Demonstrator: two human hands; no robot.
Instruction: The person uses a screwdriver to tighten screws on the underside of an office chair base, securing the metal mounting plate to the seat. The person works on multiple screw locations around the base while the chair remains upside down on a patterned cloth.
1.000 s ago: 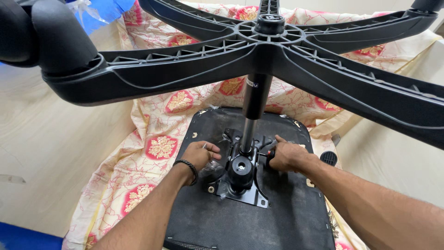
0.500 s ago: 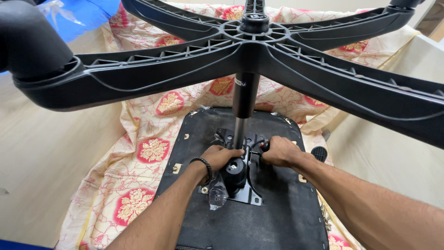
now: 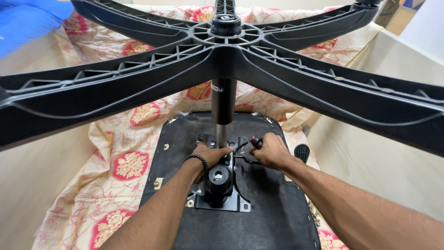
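An office chair lies upside down, its black seat underside facing me. From the metal mechanism plate a gas column rises to the black five-armed base overhead. A round black knob sits at the mechanism's near end. My left hand, with a dark band on the wrist, grips the mechanism at the foot of the column. Just right of the column, my right hand is closed around a small red-and-black tool handle. The tool's tip is hidden.
A cream cloth with red floral patches lies under the seat. A black lever paddle sticks out at the seat's right edge. Pale surfaces flank both sides, and a blue sheet shows at the top left. The base arms span the upper view.
Both hands have drawn closer to the column on the mechanism. My view has swung so the base hub now sits near the centre.
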